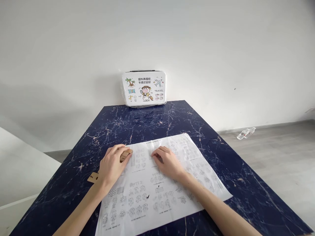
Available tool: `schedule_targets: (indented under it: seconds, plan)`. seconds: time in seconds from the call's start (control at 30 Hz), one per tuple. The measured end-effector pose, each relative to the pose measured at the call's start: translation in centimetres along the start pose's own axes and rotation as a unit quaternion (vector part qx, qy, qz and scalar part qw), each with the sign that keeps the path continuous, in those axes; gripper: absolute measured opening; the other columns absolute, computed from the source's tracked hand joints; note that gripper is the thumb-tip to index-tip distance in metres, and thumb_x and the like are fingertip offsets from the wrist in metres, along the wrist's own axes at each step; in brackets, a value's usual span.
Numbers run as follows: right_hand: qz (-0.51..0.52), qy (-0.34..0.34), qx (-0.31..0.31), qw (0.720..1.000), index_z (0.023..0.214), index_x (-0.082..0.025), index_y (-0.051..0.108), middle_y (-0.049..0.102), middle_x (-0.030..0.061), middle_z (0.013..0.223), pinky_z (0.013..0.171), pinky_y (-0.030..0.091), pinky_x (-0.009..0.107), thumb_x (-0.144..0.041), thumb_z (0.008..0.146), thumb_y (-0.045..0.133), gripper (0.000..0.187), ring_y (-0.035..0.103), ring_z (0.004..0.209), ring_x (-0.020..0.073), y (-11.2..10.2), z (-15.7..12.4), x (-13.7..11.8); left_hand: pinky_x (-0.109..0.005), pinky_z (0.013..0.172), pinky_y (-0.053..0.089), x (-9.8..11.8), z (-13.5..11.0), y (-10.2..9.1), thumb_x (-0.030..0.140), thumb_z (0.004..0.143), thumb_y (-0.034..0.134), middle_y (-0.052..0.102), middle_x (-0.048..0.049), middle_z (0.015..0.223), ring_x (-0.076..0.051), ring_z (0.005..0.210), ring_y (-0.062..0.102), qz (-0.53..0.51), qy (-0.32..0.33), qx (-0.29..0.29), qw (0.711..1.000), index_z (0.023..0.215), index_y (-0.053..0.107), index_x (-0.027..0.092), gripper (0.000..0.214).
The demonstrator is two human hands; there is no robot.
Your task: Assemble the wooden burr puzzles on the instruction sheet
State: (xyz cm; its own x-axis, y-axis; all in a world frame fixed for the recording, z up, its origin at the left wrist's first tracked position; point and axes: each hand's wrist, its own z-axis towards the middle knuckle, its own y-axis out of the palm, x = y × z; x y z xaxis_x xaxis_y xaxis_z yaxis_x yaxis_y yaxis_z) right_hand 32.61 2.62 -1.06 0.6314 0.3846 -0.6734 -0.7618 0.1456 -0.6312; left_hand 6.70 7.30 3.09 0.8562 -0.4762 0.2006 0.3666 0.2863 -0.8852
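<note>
A large white sheet of paper (pixel 177 203), printed with rows of small grey diagrams, lies on the dark blue marbled table. Over its left edge, my left hand (pixel 112 165) is closed round a small stack of light-brown wooden pieces (pixel 125 155) with dark marks. My right hand (pixel 168 164) rests on the middle of the sheet, fingers curled and thumb pressed in. What its fingertips hold, if anything, is hidden. A tan wooden piece with a dark marking (pixel 92 177) shows beside my left wrist, partly covered by it.
At the table's far end, a white case with cartoon prints (pixel 144 88) leans against the wall (pixel 209 49). Small dark specks (pixel 147 196) sit on the paper. A clear plastic bottle (pixel 246 133) lies on the grey floor at right. The table edge (pixel 236 155) slopes down rightward.
</note>
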Motion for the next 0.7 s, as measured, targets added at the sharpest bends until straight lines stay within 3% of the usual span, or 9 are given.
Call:
schedule_targets:
  seconds: [0.23, 0.5, 0.7]
  plan:
    - [-0.010, 0.000, 0.002, 1.000, 0.101, -0.024, 0.070, 0.072, 0.0044, 0.099, 0.088, 0.053, 0.040, -0.010, 0.099, 0.059, 0.018, 0.065, 0.094, 0.0228, 0.1, 0.1, 0.0, -0.053, 0.105, 0.059, 2.6, -0.9, 0.3, 0.041, 0.108, 0.058, 0.069, -0.0076, 0.134, -0.033, 0.128, 0.063, -0.086, 0.105, 0.021, 0.991, 0.126, 0.067, 0.028, 0.024]
    - [0.000, -0.003, 0.005, 1.000, 0.100, -0.023, 0.070, 0.073, 0.0043, 0.099, 0.087, 0.053, 0.039, -0.010, 0.100, 0.059, 0.017, 0.066, 0.094, 0.0230, 0.1, 0.0, -0.2, -0.052, 0.108, 0.060, 4.6, -1.9, 1.0, 0.035, 0.108, 0.059, 0.065, -0.0066, 0.140, -0.029, 0.132, 0.063, -0.177, 0.169, -0.056, 0.968, 0.141, 0.057, 0.032, 0.033]
    - [0.008, -0.008, 0.012, 1.000, 0.100, -0.024, 0.069, 0.072, 0.0054, 0.098, 0.085, 0.055, 0.042, -0.010, 0.099, 0.057, 0.018, 0.067, 0.094, 0.0249, 0.1, -0.1, -0.1, -0.050, 0.110, 0.059, 4.4, -2.2, 1.1, 0.047, 0.108, 0.058, 0.060, -0.0062, 0.151, -0.030, 0.137, 0.062, -0.173, 0.166, -0.105, 0.965, 0.152, 0.048, 0.036, 0.046]
